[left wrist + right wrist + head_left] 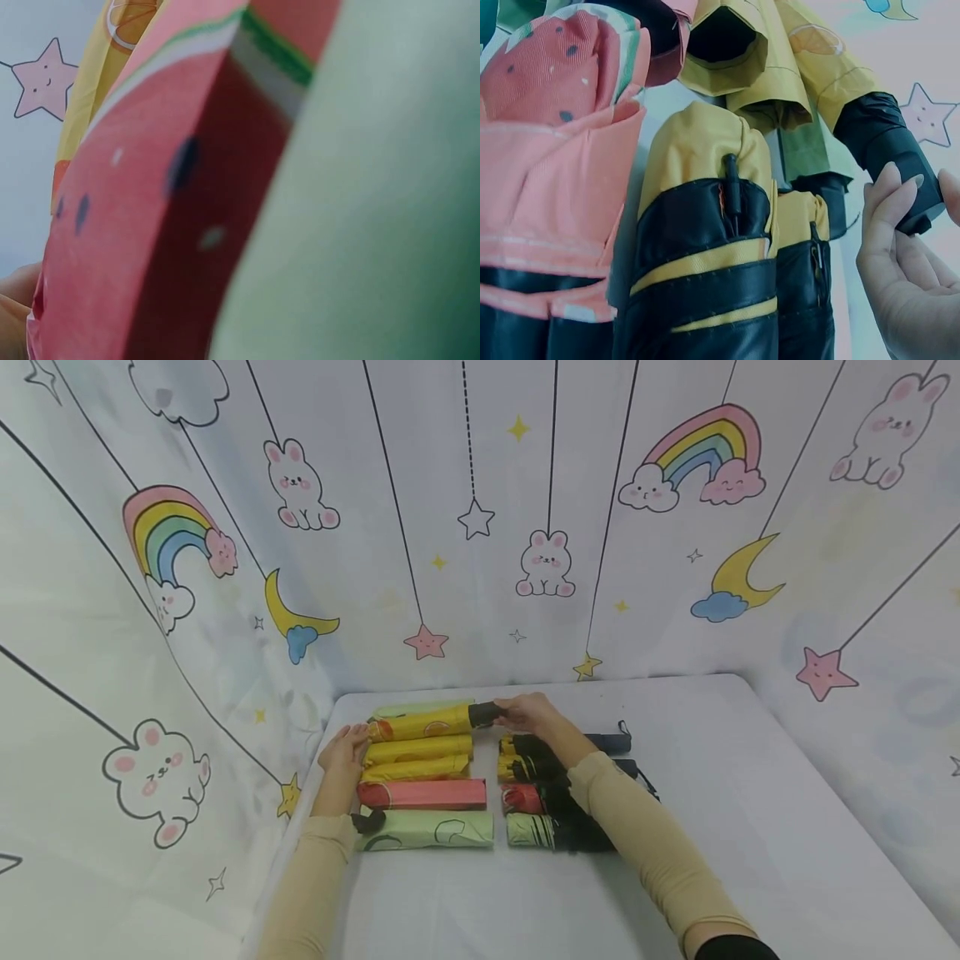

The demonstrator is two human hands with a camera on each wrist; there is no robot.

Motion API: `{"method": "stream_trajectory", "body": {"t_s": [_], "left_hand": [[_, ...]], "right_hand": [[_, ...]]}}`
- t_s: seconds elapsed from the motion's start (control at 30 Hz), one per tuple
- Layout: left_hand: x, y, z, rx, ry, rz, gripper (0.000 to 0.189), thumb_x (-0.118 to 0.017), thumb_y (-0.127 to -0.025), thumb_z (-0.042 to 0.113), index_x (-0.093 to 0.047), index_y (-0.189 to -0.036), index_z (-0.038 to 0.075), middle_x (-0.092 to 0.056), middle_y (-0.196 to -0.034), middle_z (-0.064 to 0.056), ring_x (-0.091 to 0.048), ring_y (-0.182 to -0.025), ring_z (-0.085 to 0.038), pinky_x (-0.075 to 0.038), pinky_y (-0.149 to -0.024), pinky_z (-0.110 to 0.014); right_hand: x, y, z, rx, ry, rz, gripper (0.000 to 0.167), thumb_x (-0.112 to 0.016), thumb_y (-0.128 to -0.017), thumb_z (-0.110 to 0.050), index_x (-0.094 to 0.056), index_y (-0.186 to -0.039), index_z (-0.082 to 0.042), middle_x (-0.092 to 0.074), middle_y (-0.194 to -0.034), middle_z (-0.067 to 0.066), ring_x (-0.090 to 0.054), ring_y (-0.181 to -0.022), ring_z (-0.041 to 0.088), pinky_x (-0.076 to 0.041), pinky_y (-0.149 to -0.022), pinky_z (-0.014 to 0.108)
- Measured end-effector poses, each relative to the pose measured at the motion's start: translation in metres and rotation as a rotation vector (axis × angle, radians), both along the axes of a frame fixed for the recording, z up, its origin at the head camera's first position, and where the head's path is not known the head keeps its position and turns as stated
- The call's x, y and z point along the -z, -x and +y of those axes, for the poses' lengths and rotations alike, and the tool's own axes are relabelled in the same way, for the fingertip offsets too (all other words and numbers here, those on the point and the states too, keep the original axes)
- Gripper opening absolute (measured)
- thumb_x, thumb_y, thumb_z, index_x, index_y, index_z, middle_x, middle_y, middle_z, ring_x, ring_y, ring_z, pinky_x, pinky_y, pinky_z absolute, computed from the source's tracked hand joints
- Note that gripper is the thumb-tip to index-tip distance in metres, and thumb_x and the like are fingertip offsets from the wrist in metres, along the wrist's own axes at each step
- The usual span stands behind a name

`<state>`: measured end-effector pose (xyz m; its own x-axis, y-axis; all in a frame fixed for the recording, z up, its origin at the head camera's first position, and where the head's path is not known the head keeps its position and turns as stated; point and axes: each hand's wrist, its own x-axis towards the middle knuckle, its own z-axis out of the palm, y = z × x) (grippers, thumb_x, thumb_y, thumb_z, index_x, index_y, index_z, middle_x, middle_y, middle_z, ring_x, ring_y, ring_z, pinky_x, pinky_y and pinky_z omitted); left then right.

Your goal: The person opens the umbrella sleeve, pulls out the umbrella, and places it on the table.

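Note:
Both hands hold a folded umbrella in a yellow sleeve printed with orange slices, over the back of a row of sleeves. My right hand pinches the umbrella's black handle, which sticks out of the sleeve's right end. At the opposite end, the fingers of my left hand grip the sleeve's tip. Nearer me lie two other yellow sleeves, a red watermelon-print sleeve and a light green sleeve. Most of the left hand is hidden in the left wrist view.
Right of the sleeves lie several folded umbrellas, among them a yellow-and-black one, a red one and a green-striped one, partly behind my right forearm. Another green sleeve lies at the back. A printed curtain rises behind the white table.

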<state>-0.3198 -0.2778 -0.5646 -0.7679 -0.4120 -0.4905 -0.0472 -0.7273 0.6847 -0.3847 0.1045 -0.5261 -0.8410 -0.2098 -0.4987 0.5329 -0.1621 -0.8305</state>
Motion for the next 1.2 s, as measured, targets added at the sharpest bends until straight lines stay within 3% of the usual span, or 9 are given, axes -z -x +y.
{"method": "stream_trajectory", "body": {"t_s": [0.3,0.53,0.7,0.9,1.2], "left_hand": [[0.001,0.002,0.000,0.005,-0.001,-0.024,0.076,-0.063,-0.087,-0.027,-0.042,-0.156,-0.002,-0.050,-0.155,-0.019,-0.061,-0.132,-0.023,-0.059,-0.094,-0.026],[0.006,0.005,0.000,-0.031,-0.005,-0.026,0.075,-0.066,-0.086,-0.026,-0.047,-0.154,-0.002,-0.055,-0.151,-0.018,-0.063,-0.130,-0.024,-0.061,-0.092,-0.026],[0.007,0.005,0.000,-0.043,0.005,-0.038,0.074,-0.066,-0.085,-0.028,-0.049,-0.152,-0.002,-0.056,-0.150,-0.019,-0.064,-0.129,-0.025,-0.061,-0.092,-0.026],[0.004,0.004,0.000,-0.054,-0.036,-0.008,0.073,-0.054,-0.087,-0.032,-0.045,-0.153,-0.004,-0.050,-0.155,-0.021,-0.058,-0.135,-0.028,-0.059,-0.095,-0.030],[0.005,0.003,0.001,-0.024,-0.013,-0.005,0.072,-0.053,-0.087,-0.032,-0.045,-0.153,-0.005,-0.049,-0.154,-0.022,-0.059,-0.135,-0.028,-0.060,-0.094,-0.030]], "right_hand": [[-0.003,0.003,0.008,0.014,-0.018,0.006,0.058,-0.083,-0.090,-0.006,-0.055,-0.139,0.009,-0.069,-0.119,0.024,-0.069,-0.118,0.039,-0.064,-0.082,0.028],[-0.006,0.005,0.014,0.018,-0.023,-0.009,0.050,-0.085,-0.088,-0.006,-0.062,-0.131,0.006,-0.076,-0.105,0.019,-0.076,-0.097,0.031,-0.065,-0.080,0.028],[-0.009,0.004,0.019,0.009,-0.013,0.006,0.055,-0.083,-0.089,-0.005,-0.057,-0.136,0.007,-0.074,-0.108,0.020,-0.075,-0.105,0.034,-0.065,-0.081,0.029],[-0.008,0.005,0.025,-0.011,-0.042,0.031,0.058,-0.084,-0.089,-0.007,-0.057,-0.137,0.008,-0.073,-0.107,0.020,-0.077,-0.088,0.028,-0.065,-0.080,0.031],[-0.012,0.003,0.029,-0.011,-0.071,0.045,0.046,-0.085,-0.089,-0.009,-0.064,-0.128,0.005,-0.075,-0.101,0.016,-0.076,-0.090,0.027,-0.065,-0.081,0.030]]}}
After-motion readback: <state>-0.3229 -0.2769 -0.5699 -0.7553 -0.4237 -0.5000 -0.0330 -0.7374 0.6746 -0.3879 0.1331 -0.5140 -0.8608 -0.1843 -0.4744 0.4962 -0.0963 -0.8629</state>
